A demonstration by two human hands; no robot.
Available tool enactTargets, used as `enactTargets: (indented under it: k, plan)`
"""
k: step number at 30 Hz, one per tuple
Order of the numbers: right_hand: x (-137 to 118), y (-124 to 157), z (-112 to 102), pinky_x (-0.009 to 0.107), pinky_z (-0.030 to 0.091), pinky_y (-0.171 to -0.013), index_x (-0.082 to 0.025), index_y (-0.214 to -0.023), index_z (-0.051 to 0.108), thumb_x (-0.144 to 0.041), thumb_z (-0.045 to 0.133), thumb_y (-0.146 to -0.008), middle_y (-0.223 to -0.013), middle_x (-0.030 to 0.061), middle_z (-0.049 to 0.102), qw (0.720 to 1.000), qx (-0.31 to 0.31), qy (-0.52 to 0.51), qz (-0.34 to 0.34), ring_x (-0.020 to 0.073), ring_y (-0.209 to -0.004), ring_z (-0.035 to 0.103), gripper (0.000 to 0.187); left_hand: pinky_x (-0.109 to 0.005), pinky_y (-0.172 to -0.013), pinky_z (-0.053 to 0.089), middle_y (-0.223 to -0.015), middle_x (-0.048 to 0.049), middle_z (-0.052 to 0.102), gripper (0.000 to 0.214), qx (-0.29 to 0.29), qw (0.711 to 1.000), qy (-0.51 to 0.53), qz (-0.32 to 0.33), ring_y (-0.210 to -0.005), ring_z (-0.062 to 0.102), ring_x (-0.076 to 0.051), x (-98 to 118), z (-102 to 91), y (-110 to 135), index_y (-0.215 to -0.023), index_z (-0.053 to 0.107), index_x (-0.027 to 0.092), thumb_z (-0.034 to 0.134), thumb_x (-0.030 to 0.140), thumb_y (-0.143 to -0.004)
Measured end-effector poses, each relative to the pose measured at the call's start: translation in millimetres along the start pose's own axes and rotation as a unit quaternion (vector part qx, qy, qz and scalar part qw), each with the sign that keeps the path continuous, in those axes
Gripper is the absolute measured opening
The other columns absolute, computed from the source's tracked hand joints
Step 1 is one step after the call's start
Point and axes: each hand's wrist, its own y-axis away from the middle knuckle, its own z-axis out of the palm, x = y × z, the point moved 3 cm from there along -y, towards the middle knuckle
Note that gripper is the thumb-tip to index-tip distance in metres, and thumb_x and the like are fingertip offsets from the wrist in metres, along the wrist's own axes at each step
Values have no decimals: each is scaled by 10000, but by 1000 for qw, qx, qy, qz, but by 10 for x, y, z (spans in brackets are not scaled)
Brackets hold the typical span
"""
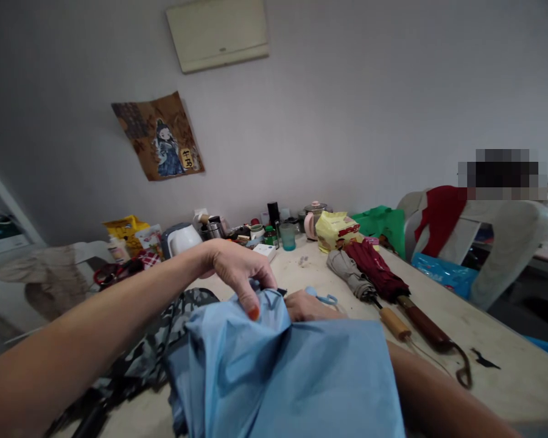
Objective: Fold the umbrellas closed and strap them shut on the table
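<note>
blue fabric (292, 371) | left hand (240, 267) grip pinching its top fold | right hand (308, 307) behind it, grip unclear

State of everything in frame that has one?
blue umbrella: collapsed, fabric loose and bunched
left hand: pinching the blue fabric
right hand: on the fabric, grip hidden
grey umbrella: folded, lying on table
red umbrella: folded, lying beside the grey one
camouflage umbrella: collapsed, partly under the blue one

Light blue fabric (296, 371), dark red umbrella (378, 272)
</note>
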Motion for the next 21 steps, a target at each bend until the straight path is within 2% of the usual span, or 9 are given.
enactTargets:
  k: [2,4,7,10,12,13,16,17,21]
  plan:
    - [-58,-21,-8,284,378,-674,-199,-725,499,-378,448,-939,-740,13,536,1000,-3,-16,-7,143,-705,505,283,-240,-536,429,-626,-8,632,291,-1,997,73,7,-586,529,-148,39,46,57,-664,633,185,836,387,-616]
    - [-98,-42,-16,289,377,-672,-198,-714,484,-354,450,-938,-768,22,542,1000,-6,-25,-19,146,-709,509,276,-224,-421,337,-554,14,568,368,41,986,162,12,-472,434,-110,49,43,124,-689,579,199,859,410,-577]
    - [-159,-63,-50,292,378,-658,-195,-709,473,-347,404,-951,-766,29,534,997,-1,-45,-56,147,-697,513,294,-215,-353,205,-486,53,467,473,167,947,266,62,-383,302,-77,-13,-42,249,-830,567,218,867,444,-541]
    - [-197,-60,-119,284,356,-632,-194,-686,450,-397,352,-976,-744,17,511,996,35,-60,-55,138,-677,495,367,-205,-355,210,-475,66,427,554,332,883,302,140,-377,285,-67,-130,-161,387,-867,568,217,887,457,-482]
    - [-198,-47,-153,281,330,-614,-191,-670,432,-428,349,-975,-726,9,488,995,63,-61,-43,130,-652,468,394,-208,-370,251,-505,43,479,567,367,863,305,164,-393,342,-78,-180,-192,427,-854,579,213,884,506,-476]
    - [-190,-40,-152,281,322,-611,-188,-673,438,-428,342,-975,-724,9,482,995,69,-55,-44,127,-644,459,398,-219,-387,288,-541,14,535,573,339,880,297,151,-414,399,-96,-184,-179,411,-859,600,204,867,555,-493]
    - [-134,-30,-54,290,306,-613,-183,-706,505,-418,359,-974,-739,18,508,997,37,21,-68,134,-653,464,385,-272,-509,436,-739,-101,684,623,155,966,200,48,-579,585,-188,-110,-38,275,-927,692,154,789,659,-575]
    - [-105,-31,-3,294,299,-611,-184,-718,529,-400,376,-972,-741,21,524,995,24,59,-75,138,-659,471,366,-286,-565,471,-799,-121,704,611,107,983,148,16,-647,621,-213,-68,16,228,-945,712,146,784,645,-600]
    - [-20,-45,137,302,285,-596,-190,-758,580,-321,431,-959,-705,16,568,986,16,149,-71,154,-665,500,283,-304,-734,519,-895,-86,727,412,32,999,14,-22,-830,660,-250,102,176,116,-951,725,184,846,410,-628]
